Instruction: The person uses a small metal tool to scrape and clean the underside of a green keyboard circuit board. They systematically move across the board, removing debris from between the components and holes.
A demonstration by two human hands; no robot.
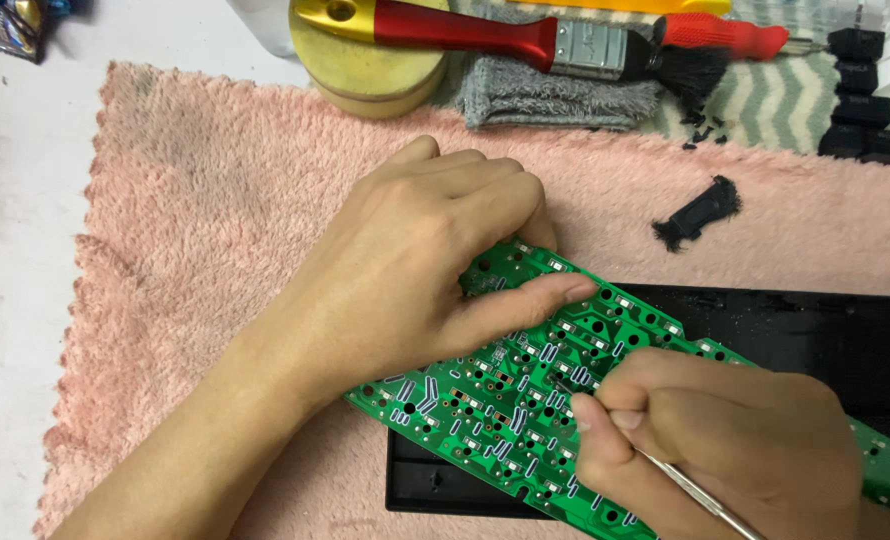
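Observation:
A green circuit board (485, 420) lies tilted over a black keyboard case (815, 340) on a pink fluffy towel (215, 230). My left hand (415, 270) presses down on the board's upper left end, fingers curled over its edge and the thumb laid flat across it. My right hand (725, 440) pinches a thin metal tool (685, 485), its tip touching the board near the middle.
At the back lie a red-handled brush with black bristles (525, 35), a round yellow sponge block (370, 65), a grey cloth (545, 95), a red screwdriver (735, 35) and black and white keycaps (880, 90). A black frayed scrap (700, 212) rests on the towel.

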